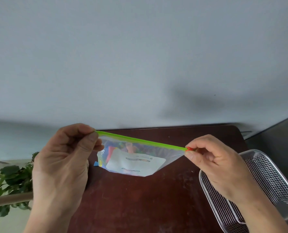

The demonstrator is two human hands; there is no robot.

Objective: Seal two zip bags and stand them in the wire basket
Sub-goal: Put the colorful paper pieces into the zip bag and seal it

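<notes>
Green-topped zip bag (136, 160) pinched w/ both hands' fingers (92, 137).

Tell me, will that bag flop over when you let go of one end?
Probably. The zip bag is thin clear plastic, sagging below its green zip strip, which looks taut only because the left hand and right hand pull it. Seems light.

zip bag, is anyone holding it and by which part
Yes, both hands hold the zip bag up above the table. The left hand pinches the left end of its green zip strip; the right hand pinches the orange slider at the right end.
</notes>
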